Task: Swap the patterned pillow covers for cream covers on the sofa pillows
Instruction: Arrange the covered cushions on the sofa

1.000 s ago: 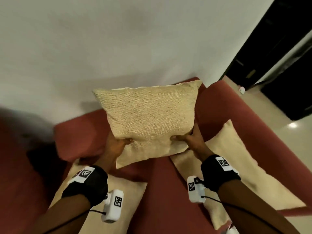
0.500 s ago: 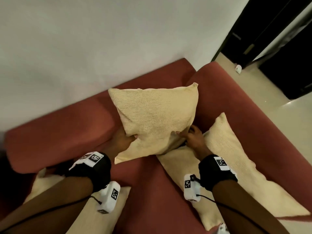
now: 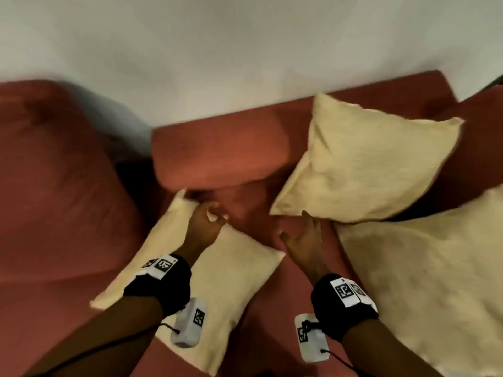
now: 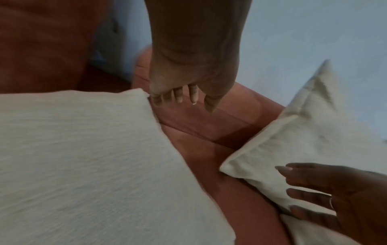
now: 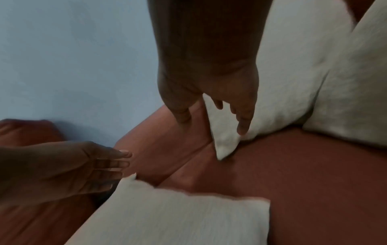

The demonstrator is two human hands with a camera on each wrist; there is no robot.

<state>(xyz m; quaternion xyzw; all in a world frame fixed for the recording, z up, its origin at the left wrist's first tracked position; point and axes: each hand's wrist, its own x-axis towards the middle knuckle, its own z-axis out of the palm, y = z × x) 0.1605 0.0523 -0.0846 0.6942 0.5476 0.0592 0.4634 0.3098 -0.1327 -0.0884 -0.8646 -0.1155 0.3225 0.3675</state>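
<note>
Head view: three cream pillows are seen on the red sofa [image 3: 217, 153], one propped pillow [image 3: 364, 164] at upper right, one flat pillow [image 3: 234, 270] under the left hand [image 3: 202, 229], a large pillow [image 3: 424, 281] at lower right. Bare seat is left between them. Left wrist view: the left hand's loose fingers [image 4: 178, 96] are shown holding nothing beside the flat pillow's corner. Right wrist view: the right hand [image 5: 209, 92] is spread wide, one fingertip by the propped pillow's lower corner; contact cannot be told.

I see three cream pillows [image 3: 364, 164] in coarse, matt woven cloth; the red sofa [image 3: 68, 200] looks soft, matt fabric.
</note>
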